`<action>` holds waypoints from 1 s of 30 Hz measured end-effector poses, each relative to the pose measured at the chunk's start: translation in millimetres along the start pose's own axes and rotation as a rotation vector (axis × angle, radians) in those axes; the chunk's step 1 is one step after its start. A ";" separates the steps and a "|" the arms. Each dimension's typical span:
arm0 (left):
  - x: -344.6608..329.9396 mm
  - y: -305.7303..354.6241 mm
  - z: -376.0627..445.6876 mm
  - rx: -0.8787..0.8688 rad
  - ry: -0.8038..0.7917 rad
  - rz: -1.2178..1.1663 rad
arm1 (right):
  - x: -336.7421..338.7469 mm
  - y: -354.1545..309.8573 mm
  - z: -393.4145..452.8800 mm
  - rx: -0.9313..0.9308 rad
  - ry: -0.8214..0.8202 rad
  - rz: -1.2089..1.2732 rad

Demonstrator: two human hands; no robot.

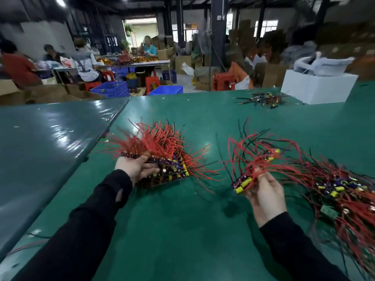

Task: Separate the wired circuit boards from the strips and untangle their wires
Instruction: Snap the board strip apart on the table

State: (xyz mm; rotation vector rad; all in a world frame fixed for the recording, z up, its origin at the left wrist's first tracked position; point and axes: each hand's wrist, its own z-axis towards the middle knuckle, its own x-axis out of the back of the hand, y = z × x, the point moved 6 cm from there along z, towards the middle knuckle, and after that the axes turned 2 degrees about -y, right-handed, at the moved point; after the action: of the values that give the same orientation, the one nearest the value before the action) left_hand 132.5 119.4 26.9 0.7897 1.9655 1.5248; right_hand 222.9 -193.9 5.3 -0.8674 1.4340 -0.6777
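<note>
Mid-separation: left hand (135,167) grips the stacked board strips (166,173) on the green tabletop (182,230); right hand (263,191) pinches a freed wired board (243,183), likely next teased loose and added to the pile (345,189).

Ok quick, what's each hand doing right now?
Left hand: grips the stack of board strips by its near-left edge.
Right hand: pinches a small wired board, red wires fanning upward.

Wired boards (242,182) in both hands (135,166)
</note>
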 end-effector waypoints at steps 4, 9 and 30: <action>9.1 25.4 -7.5 0.041 0.044 0.553 | -8.6 6.1 -3.7 0.005 -0.080 -0.096; 25.3 48.2 -29.0 -0.073 0.023 0.279 | -18.4 8.8 -7.3 0.030 -0.160 -0.190; -34.8 -51.1 -99.0 -0.143 -0.208 -0.296 | -49.6 24.0 -52.5 -0.176 -0.901 -0.578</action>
State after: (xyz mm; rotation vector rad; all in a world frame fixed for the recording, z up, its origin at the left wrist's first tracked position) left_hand 79.6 18.5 1.5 0.5458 1.7127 1.3334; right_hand 165.7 -144.7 15.8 -1.5073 0.4250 -0.4679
